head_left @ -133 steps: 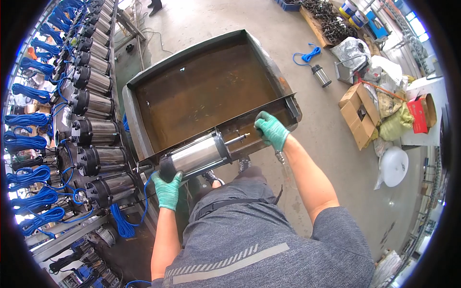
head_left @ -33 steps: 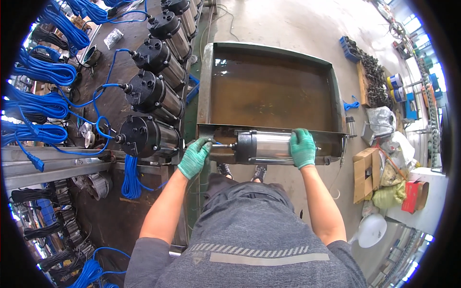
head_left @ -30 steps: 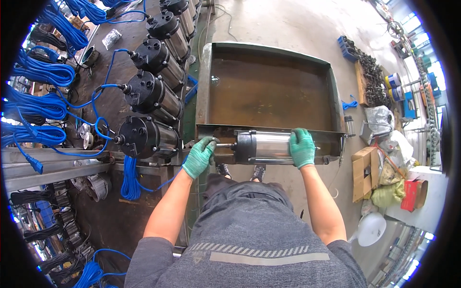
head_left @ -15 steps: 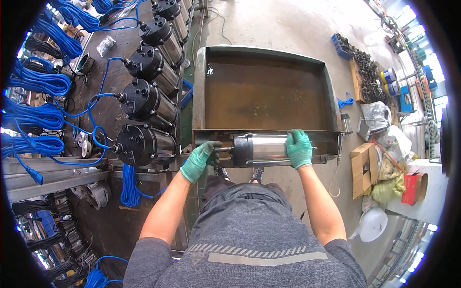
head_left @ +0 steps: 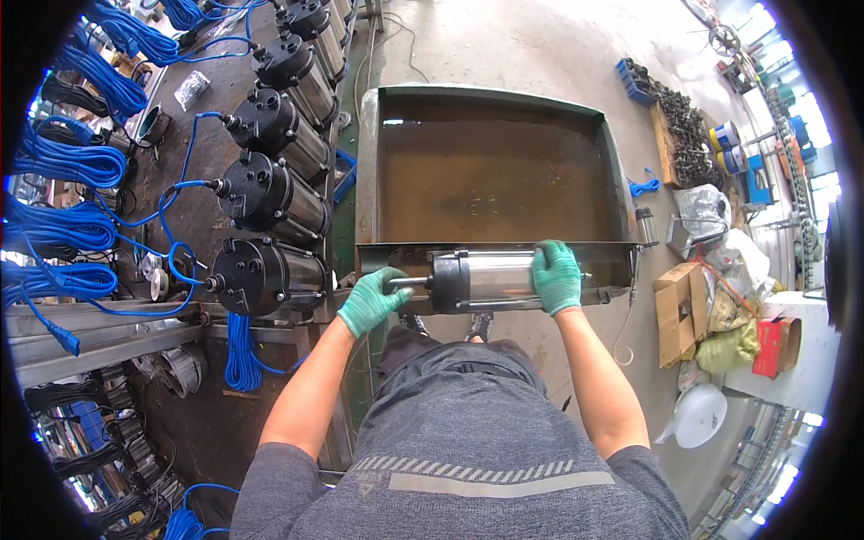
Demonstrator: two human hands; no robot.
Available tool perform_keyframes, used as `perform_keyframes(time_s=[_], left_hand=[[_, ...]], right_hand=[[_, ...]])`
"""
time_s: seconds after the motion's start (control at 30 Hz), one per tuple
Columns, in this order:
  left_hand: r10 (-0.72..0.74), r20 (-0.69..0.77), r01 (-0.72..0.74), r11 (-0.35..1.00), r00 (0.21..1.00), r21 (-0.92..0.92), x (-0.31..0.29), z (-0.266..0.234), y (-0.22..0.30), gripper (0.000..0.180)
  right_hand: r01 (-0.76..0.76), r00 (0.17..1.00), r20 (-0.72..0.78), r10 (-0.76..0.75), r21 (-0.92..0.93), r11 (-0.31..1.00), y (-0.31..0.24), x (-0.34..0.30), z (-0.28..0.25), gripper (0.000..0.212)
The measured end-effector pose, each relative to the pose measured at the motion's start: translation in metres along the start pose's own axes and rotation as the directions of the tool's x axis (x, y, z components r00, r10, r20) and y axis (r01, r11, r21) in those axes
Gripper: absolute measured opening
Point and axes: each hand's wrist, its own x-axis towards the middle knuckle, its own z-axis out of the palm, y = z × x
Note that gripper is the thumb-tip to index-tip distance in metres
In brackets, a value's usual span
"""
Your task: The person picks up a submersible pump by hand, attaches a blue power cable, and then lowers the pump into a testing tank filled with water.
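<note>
A pump motor with a bright steel body and a black end cap lies on its side along the near edge of a metal water tank. Its thin metal shaft points left. My left hand, in a green glove, has thumb and fingers closed about the shaft. Over the right part of the steel body my right hand, also gloved in green, is wrapped from above; its thumb is partly hidden. Brownish water fills the tank beyond the motor.
Left of me, a row of black-capped pumps with blue cables stands on a dark workbench. Coiled blue cables lie farther left. On the right floor are a cardboard box, plastic bags and a blue crate of dark parts.
My left hand has turned about the shaft, its dark fingertips no longer showing on top. The motor and my right hand have shifted slightly left in view, as has the surrounding scene.
</note>
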Motion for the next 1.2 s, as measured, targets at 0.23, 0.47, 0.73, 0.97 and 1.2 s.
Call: perform_keyframes(time_s=[0.23,0.47,0.73,0.97,1.2], left_hand=[[0.058,0.005,-0.058,0.998,0.998,-0.001,-0.004,-0.006,-0.015,0.049],[0.072,0.069,-0.038,0.916,0.995,-0.400,-0.007,0.001,-0.004,0.052],[0.009,0.112,-0.016,0.998,0.994,0.062,-0.003,-0.013,0.006,0.049],[0.051,-0.005,-0.051,0.969,0.999,-0.241,-0.007,0.001,0.007,0.058],[-0.080,0.083,0.054,0.957,0.993,0.284,0.005,-0.005,-0.010,0.046]], right_hand=[[0.000,1.000,0.002,0.000,0.007,1.000,-0.005,0.002,-0.003,0.013],[0.006,1.000,-0.003,-0.006,0.008,1.000,-0.001,0.000,-0.001,0.012],[0.004,1.000,0.013,-0.003,-0.020,1.000,-0.003,0.001,-0.002,0.012],[0.002,1.000,0.007,-0.002,-0.012,1.000,0.000,0.001,-0.001,0.012],[0.017,1.000,0.006,-0.017,-0.017,1.000,-0.001,0.001,-0.001,0.012]])
